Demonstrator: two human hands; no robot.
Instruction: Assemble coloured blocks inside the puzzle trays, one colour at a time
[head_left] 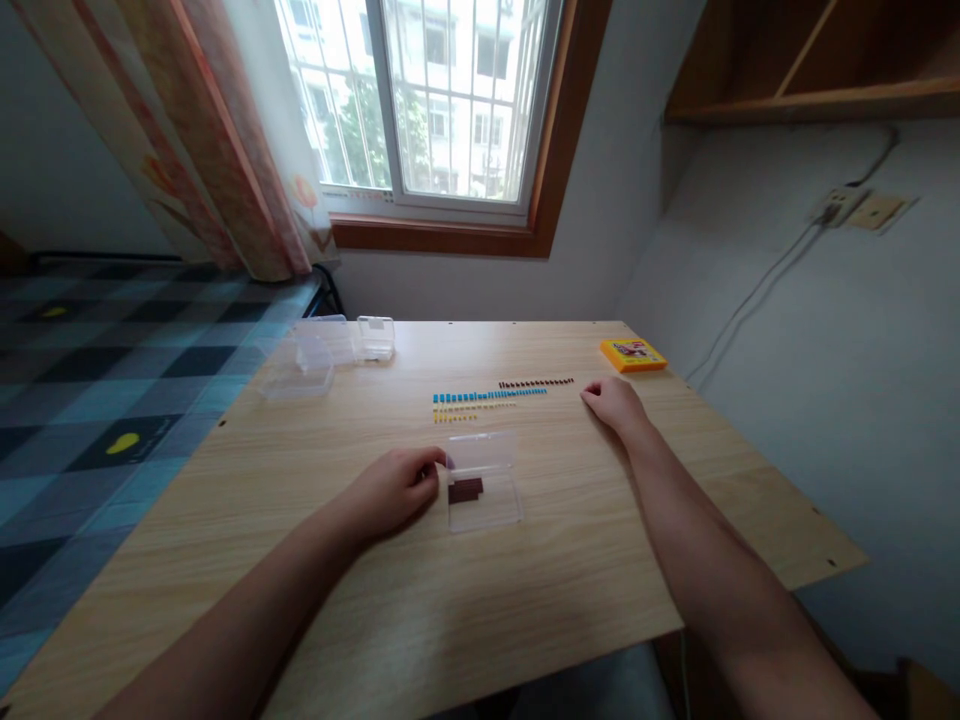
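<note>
A clear plastic box (487, 512) lies with its lid raised on the near middle of the table. Dark brown small pieces (465, 490) are packed side by side in its left part. At the box's left edge is my left hand (401, 485), fingers curled, with the index fingertip against the plastic. My right hand (616, 402) rests on the table right of a row of small dark brown pieces (536, 383), fingers pinched together; anything between them is too small to make out. Nearer than that row run blue pieces (487, 396) and yellow pieces (454, 418), lined up in rows.
More clear plastic boxes (300, 375) stand open at the table's far left, one smaller box (376, 338) beside them. Past my right hand lies a yellow-orange box (634, 354). The wooden table (360, 620) borders a checkered bed (112, 400) on the left.
</note>
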